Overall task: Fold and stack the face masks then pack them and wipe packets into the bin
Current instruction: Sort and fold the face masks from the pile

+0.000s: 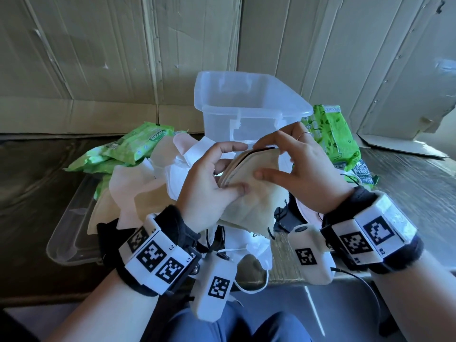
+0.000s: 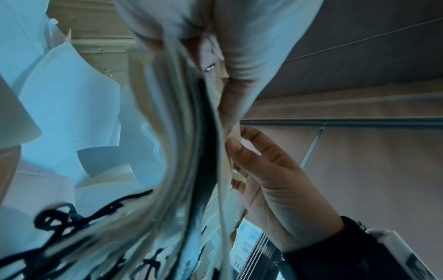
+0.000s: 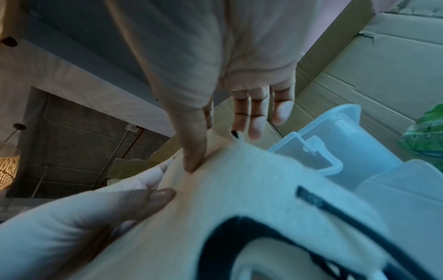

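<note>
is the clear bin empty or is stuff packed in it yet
Empty. The head view shows nothing inside the clear bin; the masks and wipe packets lie outside.

Matt cloth mask [image 1: 249, 183], clear plastic bin [image 1: 246, 104]

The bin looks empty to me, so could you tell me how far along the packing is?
Early. Nothing is packed: the bin holds nothing visible. Both hands, left and right, grip a beige mask. Loose masks and green wipe packets remain outside.
</note>
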Tool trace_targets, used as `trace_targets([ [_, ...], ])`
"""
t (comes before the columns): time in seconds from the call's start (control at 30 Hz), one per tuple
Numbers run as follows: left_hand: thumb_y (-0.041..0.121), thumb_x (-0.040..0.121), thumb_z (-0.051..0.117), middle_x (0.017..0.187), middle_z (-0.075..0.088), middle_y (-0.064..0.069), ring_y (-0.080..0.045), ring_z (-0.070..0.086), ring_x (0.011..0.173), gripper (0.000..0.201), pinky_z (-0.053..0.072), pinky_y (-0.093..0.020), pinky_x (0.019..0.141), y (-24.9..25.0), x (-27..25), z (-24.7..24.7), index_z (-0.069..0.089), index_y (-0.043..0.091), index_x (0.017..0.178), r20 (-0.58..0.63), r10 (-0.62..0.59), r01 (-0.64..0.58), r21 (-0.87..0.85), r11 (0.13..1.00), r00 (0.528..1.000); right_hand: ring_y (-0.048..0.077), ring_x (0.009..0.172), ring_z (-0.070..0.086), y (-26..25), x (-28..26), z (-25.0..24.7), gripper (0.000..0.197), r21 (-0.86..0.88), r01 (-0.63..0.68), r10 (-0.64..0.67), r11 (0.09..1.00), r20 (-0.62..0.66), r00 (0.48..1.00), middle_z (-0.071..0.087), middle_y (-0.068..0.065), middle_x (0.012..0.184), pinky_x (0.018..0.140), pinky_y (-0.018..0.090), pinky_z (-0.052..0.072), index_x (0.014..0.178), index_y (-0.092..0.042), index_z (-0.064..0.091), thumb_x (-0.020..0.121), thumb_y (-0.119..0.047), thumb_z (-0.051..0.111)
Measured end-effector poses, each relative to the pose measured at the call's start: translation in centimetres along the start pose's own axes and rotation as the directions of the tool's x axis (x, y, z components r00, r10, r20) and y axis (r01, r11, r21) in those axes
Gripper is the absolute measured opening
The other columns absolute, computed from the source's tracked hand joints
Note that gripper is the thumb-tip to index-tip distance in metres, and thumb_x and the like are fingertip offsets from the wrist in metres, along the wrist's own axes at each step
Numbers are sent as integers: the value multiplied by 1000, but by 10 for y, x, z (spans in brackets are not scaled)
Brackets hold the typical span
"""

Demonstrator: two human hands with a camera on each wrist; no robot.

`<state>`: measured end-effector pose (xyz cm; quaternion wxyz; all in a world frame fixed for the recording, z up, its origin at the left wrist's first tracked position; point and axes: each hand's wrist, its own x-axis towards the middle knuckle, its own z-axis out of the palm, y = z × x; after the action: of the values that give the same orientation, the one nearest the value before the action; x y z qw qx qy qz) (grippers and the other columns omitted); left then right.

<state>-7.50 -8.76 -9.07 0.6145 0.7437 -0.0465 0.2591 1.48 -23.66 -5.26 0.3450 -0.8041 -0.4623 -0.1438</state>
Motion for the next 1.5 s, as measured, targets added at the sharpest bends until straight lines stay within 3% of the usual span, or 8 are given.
trace_targets([
  [0.3,10,65,69,92,72,16,-5,66,92,39,49,-22,85,-8,1,-1,63,33,95,5,-6,6,34,999,1000,2,71,45,4,-1,3,15,52,39,-39,998,-11,999,51,-11,74,68,4,34,78,-13,63,68,-24,68],
  [0.57,7,67,52,90,72,14,-6,65,88,42,53,-22,80,-5,3,3,65,33,98,21,-86,86,-15,996,996,24,62,49,6,1,9,30,354,-124,130,927,5,991,52,-7,62,64,35,41,88,-40,53,66,-28,69],
  [0.77,-3,68,39,93,69,5,-41,57,83,60,41,-39,77,-4,4,2,53,33,113,49,-81,86,-101,991,995,12,102,54,9,-7,17,50,352,-218,173,910,156,972,54,-5,109,90,31,45,123,-26,43,81,-27,68],
  [0.97,8,85,56,112,59,1,-8,56,103,40,43,-19,87,-6,9,12,49,22,123,-344,-237,134,-297,945,909,7,67,51,16,-1,22,14,726,-125,245,676,-62,967,60,-12,66,65,23,42,79,-18,50,72,-11,60],
  [1.1,45,63,61,125,58,-6,-22,52,121,73,38,-35,104,-12,13,23,39,28,130,-293,-385,222,-463,858,875,4,72,54,14,-1,35,13,754,-144,284,640,-59,957,56,-3,82,66,21,46,88,-18,45,84,-12,55],
  [1.23,26,90,59,131,51,2,-16,54,118,60,40,-25,98,-11,13,30,26,22,140,-268,-341,251,-319,914,901,5,79,59,11,-2,47,17,751,-167,263,638,-9,965,60,-7,88,73,26,50,93,-22,45,81,-16,54],
  [1.37,32,67,71,122,40,21,-6,41,127,90,35,-26,107,-10,13,21,24,22,142,-291,-297,213,-287,934,910,3,72,58,18,1,28,14,755,-146,248,639,-22,968,61,-11,78,64,19,47,90,-18,49,77,-14,53],
  [1.5,14,65,78,110,49,14,-12,50,118,84,38,-30,103,-7,16,10,31,35,131,-216,-218,171,-218,961,952,2,70,54,22,4,9,14,652,-204,141,730,149,979,60,-12,74,65,15,44,90,-19,51,77,-14,52],
])
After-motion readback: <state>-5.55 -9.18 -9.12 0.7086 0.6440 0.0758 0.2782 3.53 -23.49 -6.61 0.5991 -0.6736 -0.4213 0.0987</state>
